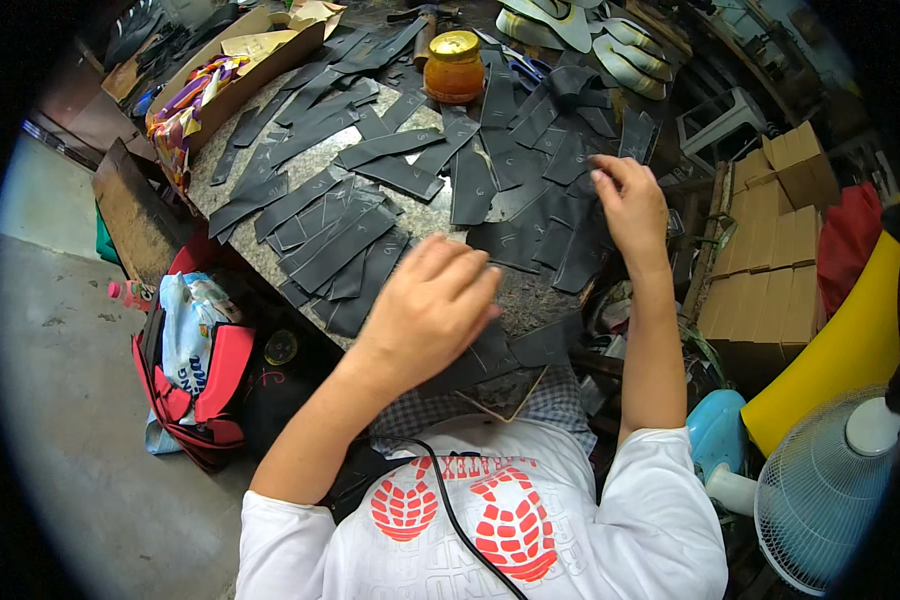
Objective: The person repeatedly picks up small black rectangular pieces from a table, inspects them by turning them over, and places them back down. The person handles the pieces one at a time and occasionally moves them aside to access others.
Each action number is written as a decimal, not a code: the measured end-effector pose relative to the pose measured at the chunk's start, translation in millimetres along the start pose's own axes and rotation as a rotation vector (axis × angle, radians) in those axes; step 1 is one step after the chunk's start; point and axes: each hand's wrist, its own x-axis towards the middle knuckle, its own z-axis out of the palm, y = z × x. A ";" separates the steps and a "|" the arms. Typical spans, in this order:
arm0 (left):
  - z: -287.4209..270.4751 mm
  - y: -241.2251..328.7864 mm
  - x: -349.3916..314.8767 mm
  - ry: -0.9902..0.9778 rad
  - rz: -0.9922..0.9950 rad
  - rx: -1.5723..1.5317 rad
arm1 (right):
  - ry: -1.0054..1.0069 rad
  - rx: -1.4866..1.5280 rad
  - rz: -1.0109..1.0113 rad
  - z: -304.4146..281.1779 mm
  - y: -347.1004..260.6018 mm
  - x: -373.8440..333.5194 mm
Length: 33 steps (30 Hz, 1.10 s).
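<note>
Many flat black strips, cut from a leather-like sheet and some bearing pale marks, lie scattered and overlapping across a worn speckled worktop. My left hand hovers over the near part of the worktop, fingers bent and a little blurred. Its fingertips are partly hidden, so I cannot tell whether it holds anything. At the right side, my right hand has its fingers bent but apart, the tips beside the end of a black strip. Other black pieces lie at the near edge, close to my lap.
A jar of orange-brown stuff with a gold lid stands at the back, near scissors and a hammer. An open cardboard box sits at left. Brown cartons and a fan stand right; a red-black bag is left.
</note>
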 end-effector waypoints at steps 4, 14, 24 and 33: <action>-14.7 -19.4 -3.5 0.102 -0.030 0.228 | 0.051 0.115 0.027 -5.3 5.3 9.9; -6.5 -22.9 -6.4 0.255 -0.272 0.452 | -0.309 0.205 0.020 44.2 -78.1 20.0; -5.4 -24.6 -7.1 0.294 -0.282 0.412 | -0.444 0.640 0.133 57.3 -39.9 21.9; -5.3 -24.9 -7.0 0.283 -0.268 0.388 | -0.242 0.021 0.005 39.6 -68.3 24.2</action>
